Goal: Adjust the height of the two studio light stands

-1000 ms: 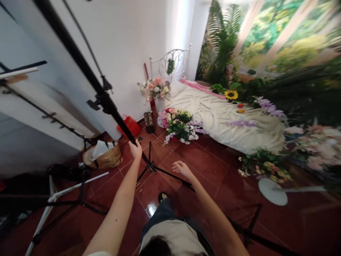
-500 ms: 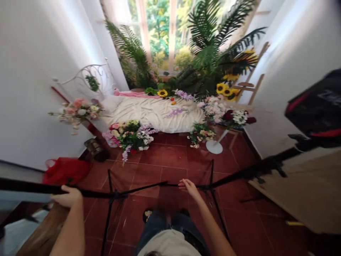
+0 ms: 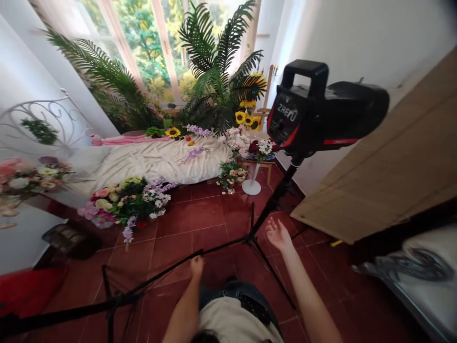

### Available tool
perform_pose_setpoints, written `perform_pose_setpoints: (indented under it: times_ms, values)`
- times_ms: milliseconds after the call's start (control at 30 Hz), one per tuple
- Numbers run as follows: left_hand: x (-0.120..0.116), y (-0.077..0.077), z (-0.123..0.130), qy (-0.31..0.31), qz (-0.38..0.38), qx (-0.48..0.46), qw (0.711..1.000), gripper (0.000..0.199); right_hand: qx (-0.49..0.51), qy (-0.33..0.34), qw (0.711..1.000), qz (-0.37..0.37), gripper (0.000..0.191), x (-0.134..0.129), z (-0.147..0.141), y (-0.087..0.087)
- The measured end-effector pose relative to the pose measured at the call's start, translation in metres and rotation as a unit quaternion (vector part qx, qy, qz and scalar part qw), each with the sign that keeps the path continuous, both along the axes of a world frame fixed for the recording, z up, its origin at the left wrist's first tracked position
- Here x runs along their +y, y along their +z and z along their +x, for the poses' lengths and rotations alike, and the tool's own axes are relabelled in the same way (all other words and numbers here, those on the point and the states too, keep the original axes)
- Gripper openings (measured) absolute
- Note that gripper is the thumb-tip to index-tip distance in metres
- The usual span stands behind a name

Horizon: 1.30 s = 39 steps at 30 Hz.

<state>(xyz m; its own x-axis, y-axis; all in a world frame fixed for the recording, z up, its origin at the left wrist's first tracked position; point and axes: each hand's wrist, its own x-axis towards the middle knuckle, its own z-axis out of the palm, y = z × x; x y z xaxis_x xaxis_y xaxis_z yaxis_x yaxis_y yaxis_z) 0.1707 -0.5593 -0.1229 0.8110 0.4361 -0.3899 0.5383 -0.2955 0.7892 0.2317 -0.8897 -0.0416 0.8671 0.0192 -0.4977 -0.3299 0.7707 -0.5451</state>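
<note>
My left hand (image 3: 196,267) is curled into a loose fist in the lower middle, close to the point where the thin black tripod legs meet. Whether anything is inside its fingers is hidden. My right hand (image 3: 277,235), palm up with fingers apart, is beside the pole of the right black light stand (image 3: 270,205); a small gap seems to lie between them. On top of that stand sits a black studio light (image 3: 321,112) with a carry handle and red trim. The left black light stand (image 3: 71,312) leans low across the lower left.
A bed with a rumpled cream cover (image 3: 160,159) stands under the window, with flower bunches (image 3: 124,200) before it. A white round-based stand (image 3: 252,186) is on the red tiled floor. A large brown board (image 3: 378,162) leans at right, near a silver-framed seat (image 3: 410,271).
My view has turned right, bringing the studio light fully into sight. My left hand has come off the left stand's pole and moved to the middle. My right hand has moved towards the right stand.
</note>
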Motion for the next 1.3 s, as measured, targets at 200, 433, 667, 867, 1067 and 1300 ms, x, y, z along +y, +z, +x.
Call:
perform_pose_setpoints:
  times_ms: [200, 433, 667, 867, 1067, 1300]
  values:
    - [-0.160, 0.010, 0.098, -0.232, -0.204, -0.154, 0.938, 0.026, -0.091, 0.059, 0.994, 0.024, 0.023, -0.040, 0.022, 0.042]
    - [-0.262, 0.096, 0.158, -0.343, -0.237, -0.349, 0.839, 0.043, -0.125, 0.085, 0.986, 0.064, 0.015, -0.059, 0.026, 0.052]
    - [-0.285, 0.109, 0.178, -0.357, -0.177, -0.323, 0.858, 0.040, -0.092, 0.083, 0.971, 0.204, 0.024, -0.065, 0.040, 0.057]
    - [-0.292, 0.101, 0.179, -0.337, -0.237, -0.326, 0.851, 0.037, -0.092, 0.089, 0.984, 0.126, 0.027, -0.067, 0.053, 0.058]
    - [-0.294, 0.098, 0.178, -0.323, -0.238, -0.311, 0.861, 0.038, -0.079, 0.005, 0.956, -0.282, 0.019, -0.053, 0.046, 0.049]
    - [-0.294, 0.100, 0.177, -0.319, -0.240, -0.319, 0.859, 0.037, -0.214, -0.147, 0.704, -0.661, 0.012, -0.070, 0.037, 0.054]
